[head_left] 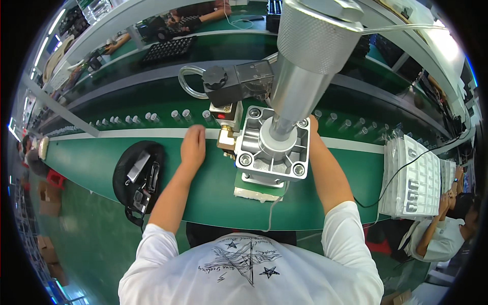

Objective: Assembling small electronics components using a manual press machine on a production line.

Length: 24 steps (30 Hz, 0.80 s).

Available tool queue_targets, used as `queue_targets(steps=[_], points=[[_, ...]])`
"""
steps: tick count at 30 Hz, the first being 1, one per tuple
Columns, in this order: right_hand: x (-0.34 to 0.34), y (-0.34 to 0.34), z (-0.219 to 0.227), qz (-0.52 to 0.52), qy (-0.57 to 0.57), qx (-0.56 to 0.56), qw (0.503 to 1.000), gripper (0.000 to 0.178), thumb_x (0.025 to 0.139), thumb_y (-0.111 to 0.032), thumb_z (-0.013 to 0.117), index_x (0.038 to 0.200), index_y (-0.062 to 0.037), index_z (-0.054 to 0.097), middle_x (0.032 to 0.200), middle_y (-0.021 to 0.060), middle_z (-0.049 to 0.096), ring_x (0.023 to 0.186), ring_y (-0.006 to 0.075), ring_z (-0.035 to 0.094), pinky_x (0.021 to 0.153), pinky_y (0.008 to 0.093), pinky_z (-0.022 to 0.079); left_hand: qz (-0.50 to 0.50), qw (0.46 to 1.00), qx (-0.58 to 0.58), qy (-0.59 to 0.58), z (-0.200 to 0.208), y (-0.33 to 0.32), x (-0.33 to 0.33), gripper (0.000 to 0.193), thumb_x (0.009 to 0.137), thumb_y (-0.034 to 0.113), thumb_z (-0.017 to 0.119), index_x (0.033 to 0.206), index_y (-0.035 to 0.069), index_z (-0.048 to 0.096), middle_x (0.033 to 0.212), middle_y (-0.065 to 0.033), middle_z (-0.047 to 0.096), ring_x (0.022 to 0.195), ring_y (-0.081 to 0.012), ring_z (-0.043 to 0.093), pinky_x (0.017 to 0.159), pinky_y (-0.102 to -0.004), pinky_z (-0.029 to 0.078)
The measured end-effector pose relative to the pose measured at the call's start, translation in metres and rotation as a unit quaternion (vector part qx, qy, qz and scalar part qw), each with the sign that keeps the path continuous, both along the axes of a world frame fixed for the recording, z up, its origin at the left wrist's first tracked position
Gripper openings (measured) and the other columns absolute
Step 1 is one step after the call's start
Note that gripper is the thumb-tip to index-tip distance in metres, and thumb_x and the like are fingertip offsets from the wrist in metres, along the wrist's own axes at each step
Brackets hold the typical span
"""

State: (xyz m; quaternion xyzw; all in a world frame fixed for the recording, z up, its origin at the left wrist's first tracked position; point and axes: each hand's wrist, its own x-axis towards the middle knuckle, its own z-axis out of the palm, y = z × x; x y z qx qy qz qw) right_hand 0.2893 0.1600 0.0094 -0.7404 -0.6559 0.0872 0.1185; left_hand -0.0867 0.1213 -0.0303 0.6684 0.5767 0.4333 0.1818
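Note:
A pneumatic press with a silver column and square metal head (277, 145) stands in front of me and covers the middle of the workbench. My left hand (194, 145) is just left of its brass fitting (226, 138), over the bench's back part. The fingers curl inward, and whatever they may hold is hidden. On the other side, my right hand (313, 125) reaches behind the press head; only a bit shows, its fingers out of sight. Under the head is a green block with a pale lower edge (259, 194).
A black open case (138, 175) with metal parts lies at left. Several small clear cylinders (175, 115) line the back ledge. White compartment trays (421, 175) are stacked at right, near a seated co-worker (441, 239). A black cable (389, 178) crosses the right side.

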Motion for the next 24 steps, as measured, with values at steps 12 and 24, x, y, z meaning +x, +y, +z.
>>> queue_targets(steps=[12, 24], points=[[0.046, 0.041, -0.023, -0.076, -0.101, 0.051, 0.991, 0.026, 0.088, -0.018, 0.051, 0.106, -0.0113, 0.068, 0.1, 0.0175, 0.067, 0.098, 0.038, 0.063, 0.079, 0.0489, 0.054, 0.01, 0.998, -0.051, -0.039, 0.006, -0.148, 0.002, 0.015, 0.098, 0.01, 0.051, 0.1, 0.0, 0.062, 0.088, -0.0093, 0.061, 0.063, -0.0145, 0.057, 0.061, -0.0291, 0.046], [-0.004, -0.136, 0.029, 0.159, 0.248, 0.115, 0.949, 0.031, 0.083, -0.006, 0.066, 0.113, -0.001, 0.063, 0.107, 0.0169, 0.064, 0.095, 0.0335, 0.062, 0.084, 0.0384, 0.05, -0.024, 1.0, -0.003, -0.02, 0.011, -0.147, 0.012, 0.015, 0.097, 0.01, 0.052, 0.1, 0.001, 0.063, 0.09, -0.0115, 0.062, 0.073, -0.0225, 0.061, 0.067, -0.0315, 0.049]])
